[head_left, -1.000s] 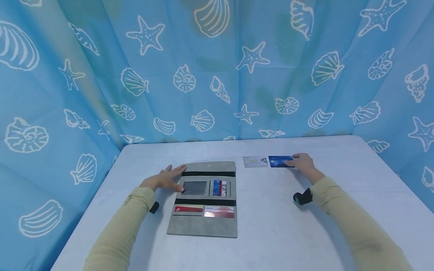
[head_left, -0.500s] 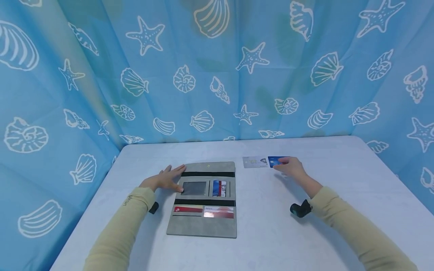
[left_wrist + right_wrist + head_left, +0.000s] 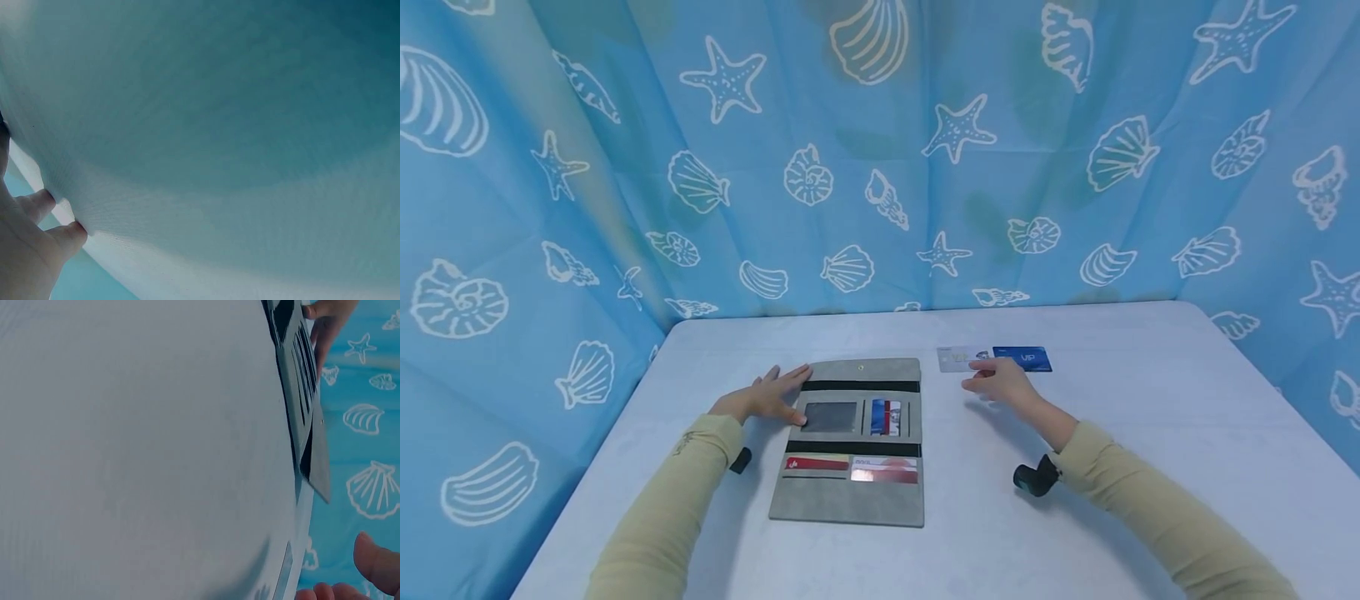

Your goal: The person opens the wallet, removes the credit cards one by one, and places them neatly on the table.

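Resting the spread left hand (image 3: 766,398) on the left edge of the open wallet (image 3: 847,502), and hovering with the right hand (image 3: 1007,386), with thumb and fingers parted, by the silver card (image 3: 956,361), just beside the blue card (image 3: 1034,359) on the worktop (image 3: 977,533). Might shove the silver card sideways for want of a graspable edge, or skew the wallet by leaning unevenly.

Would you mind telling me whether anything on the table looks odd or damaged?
Nothing looks spilled or damaged. The silver card and blue card lie flat. The one oddity is the open grey wallet: its end flap tilts up off the table, probably just a stiff fold.
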A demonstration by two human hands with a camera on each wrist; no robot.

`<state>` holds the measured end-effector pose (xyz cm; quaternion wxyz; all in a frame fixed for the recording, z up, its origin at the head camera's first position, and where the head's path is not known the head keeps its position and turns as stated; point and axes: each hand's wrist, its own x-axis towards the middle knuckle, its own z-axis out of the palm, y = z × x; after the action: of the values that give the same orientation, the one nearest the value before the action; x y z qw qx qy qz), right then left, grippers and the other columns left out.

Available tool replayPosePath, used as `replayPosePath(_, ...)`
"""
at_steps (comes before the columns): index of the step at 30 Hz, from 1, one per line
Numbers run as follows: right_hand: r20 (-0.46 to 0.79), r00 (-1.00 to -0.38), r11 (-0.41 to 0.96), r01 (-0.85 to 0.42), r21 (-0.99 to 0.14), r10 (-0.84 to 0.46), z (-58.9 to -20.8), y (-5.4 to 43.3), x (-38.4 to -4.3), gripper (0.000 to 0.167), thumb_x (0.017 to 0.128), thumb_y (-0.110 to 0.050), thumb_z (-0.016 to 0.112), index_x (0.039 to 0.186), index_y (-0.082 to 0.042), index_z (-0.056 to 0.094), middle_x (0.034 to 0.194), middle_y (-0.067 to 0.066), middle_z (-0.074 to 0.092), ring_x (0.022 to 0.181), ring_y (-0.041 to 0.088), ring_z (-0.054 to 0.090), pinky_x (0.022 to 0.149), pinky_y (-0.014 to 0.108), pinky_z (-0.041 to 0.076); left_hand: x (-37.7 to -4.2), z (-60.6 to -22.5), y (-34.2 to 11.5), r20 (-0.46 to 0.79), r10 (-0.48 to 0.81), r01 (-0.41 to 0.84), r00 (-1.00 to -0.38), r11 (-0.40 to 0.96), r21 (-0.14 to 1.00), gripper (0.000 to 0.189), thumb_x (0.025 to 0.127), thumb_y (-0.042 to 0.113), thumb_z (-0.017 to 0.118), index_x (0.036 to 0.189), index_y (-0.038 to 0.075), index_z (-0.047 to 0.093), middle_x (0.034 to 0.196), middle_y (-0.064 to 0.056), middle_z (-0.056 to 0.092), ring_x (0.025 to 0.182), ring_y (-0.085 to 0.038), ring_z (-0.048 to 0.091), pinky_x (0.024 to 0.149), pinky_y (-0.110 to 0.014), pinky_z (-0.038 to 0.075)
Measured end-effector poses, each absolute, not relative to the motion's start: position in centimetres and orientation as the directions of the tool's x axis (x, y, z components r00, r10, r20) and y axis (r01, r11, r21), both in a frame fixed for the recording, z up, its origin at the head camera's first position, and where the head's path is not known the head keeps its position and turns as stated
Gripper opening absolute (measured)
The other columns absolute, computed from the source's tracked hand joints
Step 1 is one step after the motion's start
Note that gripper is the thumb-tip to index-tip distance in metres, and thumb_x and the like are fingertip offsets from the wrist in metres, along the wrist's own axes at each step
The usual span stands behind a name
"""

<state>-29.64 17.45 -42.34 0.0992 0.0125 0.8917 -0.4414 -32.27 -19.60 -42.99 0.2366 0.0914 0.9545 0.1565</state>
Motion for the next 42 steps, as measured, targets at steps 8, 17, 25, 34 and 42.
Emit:
replayPosePath(8,-0.18,-0.979,0.629,0.081,-0.773,-0.096,-42.7,14.4,-29.4,0.05,0.083,-0.017,0.068,0.128,-0.002,0.052,0.095,0.012,0.058,0.078,0.021,0.054,0.07,0.029,0.052,-32.2,-43.1,-19.6,-0.439,0.22,0.065,-0.871,0.938,0.34,0.096,0.074,0.043,0.072,0.148,0.024,0.014,0.155,-0.006,0.008,0.138,-0.04,-0.009,0.105,-0.065,-0.001)
replayPosePath(17,-0.201,-0.968,0.647,0.058,-0.76,-0.149,-43.2,11.7,-29.1,0.05,0.08,-0.017,0.071,0.125,-0.006,0.055,0.094,0.008,0.06,0.078,0.019,0.053,0.067,0.026,0.051,-32.4,-43.2,-19.7,-0.439,0.221,0.07,-0.871,0.94,0.334,0.096,0.074,0.044,0.072,0.148,0.024,0.014,0.155,-0.007,0.008,0.138,-0.04,-0.008,0.105,-0.065,0.0)
replayPosePath(25,-0.185,-0.952,0.644,-0.017,-0.765,-0.245,-43.7,9.6,-28.5,0.047,0.08,-0.011,0.07,0.124,-0.005,0.057,0.085,0.005,0.059,0.075,0.017,0.052,0.066,0.025,0.049,-32.5,-43.5,-19.8,-0.444,0.206,0.055,-0.872,0.943,0.329,0.098,0.072,0.047,0.072,0.148,0.026,0.014,0.155,-0.008,0.007,0.138,-0.041,-0.008,0.104,-0.066,0.001)
replayPosePath(34,-0.148,-0.939,0.701,-0.121,-0.702,-0.309,-44.3,8.5,-28.1,0.049,0.078,-0.008,0.071,0.124,-0.002,0.057,0.079,0.004,0.051,0.072,0.015,0.047,0.057,0.021,0.038,-32.5,-43.3,-19.7,-0.44,0.224,0.08,-0.87,0.943,0.323,0.097,0.073,0.045,0.072,0.148,0.024,0.014,0.155,-0.006,0.008,0.138,-0.04,-0.009,0.107,-0.063,-0.001)
replayPosePath(42,-0.175,-0.923,0.711,-0.133,-0.691,-0.343,-44.1,8.2,-28.1,0.048,0.078,-0.008,0.071,0.124,-0.003,0.056,0.077,0.003,0.054,0.07,0.013,0.049,0.059,0.02,0.041,-32.4,-43.2,-19.7,-0.437,0.226,0.08,-0.871,0.942,0.327,0.095,0.074,0.043,0.072,0.148,0.024,0.014,0.155,-0.006,0.008,0.138,-0.04,-0.008,0.106,-0.063,-0.001)
